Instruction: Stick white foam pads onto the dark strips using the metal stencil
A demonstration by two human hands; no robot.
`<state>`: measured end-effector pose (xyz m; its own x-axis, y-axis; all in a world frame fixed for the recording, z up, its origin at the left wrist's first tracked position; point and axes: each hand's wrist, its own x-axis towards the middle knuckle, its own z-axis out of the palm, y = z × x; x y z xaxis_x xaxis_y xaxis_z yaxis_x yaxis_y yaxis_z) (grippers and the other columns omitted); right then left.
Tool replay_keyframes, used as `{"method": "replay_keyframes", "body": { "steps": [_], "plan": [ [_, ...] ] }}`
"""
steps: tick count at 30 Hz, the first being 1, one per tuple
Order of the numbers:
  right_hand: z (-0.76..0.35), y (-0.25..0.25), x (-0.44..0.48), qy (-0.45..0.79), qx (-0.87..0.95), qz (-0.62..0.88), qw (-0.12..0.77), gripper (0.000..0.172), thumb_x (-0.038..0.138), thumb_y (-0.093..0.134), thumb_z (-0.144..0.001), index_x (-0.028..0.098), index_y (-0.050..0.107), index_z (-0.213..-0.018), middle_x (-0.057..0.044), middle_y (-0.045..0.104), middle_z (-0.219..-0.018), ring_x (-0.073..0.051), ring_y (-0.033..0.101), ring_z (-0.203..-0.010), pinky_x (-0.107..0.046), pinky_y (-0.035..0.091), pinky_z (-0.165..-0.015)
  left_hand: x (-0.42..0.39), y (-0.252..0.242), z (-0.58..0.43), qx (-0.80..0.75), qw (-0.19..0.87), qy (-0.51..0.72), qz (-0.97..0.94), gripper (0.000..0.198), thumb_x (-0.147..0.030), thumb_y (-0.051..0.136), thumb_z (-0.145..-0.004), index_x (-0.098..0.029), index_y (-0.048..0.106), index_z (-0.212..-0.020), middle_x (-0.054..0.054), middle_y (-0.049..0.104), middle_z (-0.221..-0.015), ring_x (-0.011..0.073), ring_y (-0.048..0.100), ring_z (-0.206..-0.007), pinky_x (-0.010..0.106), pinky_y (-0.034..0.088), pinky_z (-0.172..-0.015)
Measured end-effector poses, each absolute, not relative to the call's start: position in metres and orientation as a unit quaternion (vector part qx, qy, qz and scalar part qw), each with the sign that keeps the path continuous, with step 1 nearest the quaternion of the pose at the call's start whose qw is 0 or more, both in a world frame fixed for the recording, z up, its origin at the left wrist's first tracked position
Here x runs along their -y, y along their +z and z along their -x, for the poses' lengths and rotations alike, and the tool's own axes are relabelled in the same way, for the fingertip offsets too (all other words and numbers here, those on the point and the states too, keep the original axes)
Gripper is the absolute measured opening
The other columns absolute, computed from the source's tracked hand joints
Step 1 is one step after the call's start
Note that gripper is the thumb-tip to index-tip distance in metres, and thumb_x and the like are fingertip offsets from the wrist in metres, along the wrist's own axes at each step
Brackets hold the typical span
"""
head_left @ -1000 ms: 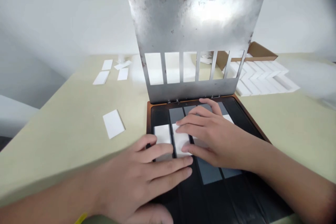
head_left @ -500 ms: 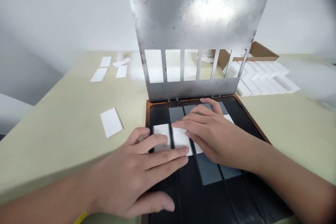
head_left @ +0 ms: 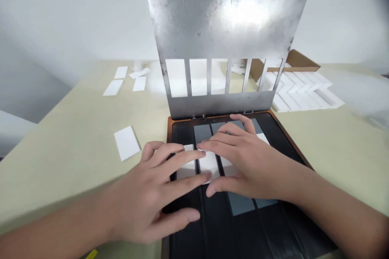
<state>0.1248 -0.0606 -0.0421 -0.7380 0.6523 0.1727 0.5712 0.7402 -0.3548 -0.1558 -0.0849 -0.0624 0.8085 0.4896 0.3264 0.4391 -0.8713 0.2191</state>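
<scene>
My left hand (head_left: 159, 188) lies palm down with spread fingers, two fingertips on a white card (head_left: 209, 166) set on a black board (head_left: 221, 238). From the other side, my right hand (head_left: 251, 160) reaches over the same card, fingertips at its upper edge and thumb near its lower right corner. Left of it, another white card (head_left: 187, 169) is partly under my left fingers. A third white card (head_left: 227, 168) is mostly covered by my right hand. Grey rectangles (head_left: 241, 205) show on the board above and below the row of cards.
A hinged metal plate (head_left: 225, 28) with a row of rectangular windows stands raised behind the board. One white card (head_left: 127, 143) lies left on the table, with several more (head_left: 113, 88) farther back. Stacked white cards (head_left: 306, 91) and a cardboard box (head_left: 300, 61) are at the back right.
My left fingers have spread and shifted upward over the cards. My right thumb has moved out and down, away from the fingers. The view has shifted slightly.
</scene>
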Motion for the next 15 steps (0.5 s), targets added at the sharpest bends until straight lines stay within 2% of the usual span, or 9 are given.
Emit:
{"method": "replay_keyframes", "body": {
  "steps": [4,8,12,15],
  "plan": [
    [-0.1229,-0.0439,0.0607,0.133,0.921,0.338,0.142,0.051,0.059,0.071,-0.099,0.022,0.067,-0.133,-0.004,0.076,-0.115,-0.025,0.059,-0.117,-0.055,0.010,-0.126,0.0852,-0.0615,0.1554,-0.257,0.064,0.187,-0.946,0.046,-0.041,0.061,-0.101,-0.029,0.062,-0.146,0.012,0.055,-0.152,0.0377,0.052,-0.122,0.053,0.033,-0.096],
    [-0.1215,-0.0434,0.0616,0.134,0.921,0.340,0.137,0.034,0.038,0.064,-0.106,0.022,0.065,-0.136,-0.004,0.074,-0.113,-0.026,0.058,-0.119,-0.056,0.011,-0.125,0.0859,-0.0616,0.1548,-0.280,0.051,0.168,-0.944,0.049,-0.042,0.059,-0.102,-0.032,0.060,-0.150,0.012,0.052,-0.152,0.0365,0.053,-0.120,0.050,0.033,-0.094],
    [-0.1212,-0.0422,0.0630,0.133,0.922,0.340,0.132,0.033,0.026,0.057,-0.108,0.020,0.063,-0.140,-0.005,0.073,-0.113,-0.027,0.057,-0.119,-0.058,0.013,-0.123,0.0862,-0.0625,0.1548,-0.305,0.057,0.157,-0.938,0.053,-0.047,0.058,-0.102,-0.036,0.056,-0.154,0.012,0.053,-0.146,0.0367,0.054,-0.119,0.049,0.035,-0.092],
    [-0.1215,-0.0414,0.0642,0.139,0.920,0.340,0.135,0.034,0.032,0.059,-0.108,0.020,0.064,-0.139,-0.004,0.073,-0.113,-0.026,0.058,-0.117,-0.057,0.013,-0.123,0.0865,-0.0637,0.1552,-0.308,0.063,0.157,-0.936,0.058,-0.050,0.060,-0.100,-0.035,0.054,-0.156,0.014,0.054,-0.143,0.0382,0.052,-0.121,0.051,0.037,-0.093]
  ]
}}
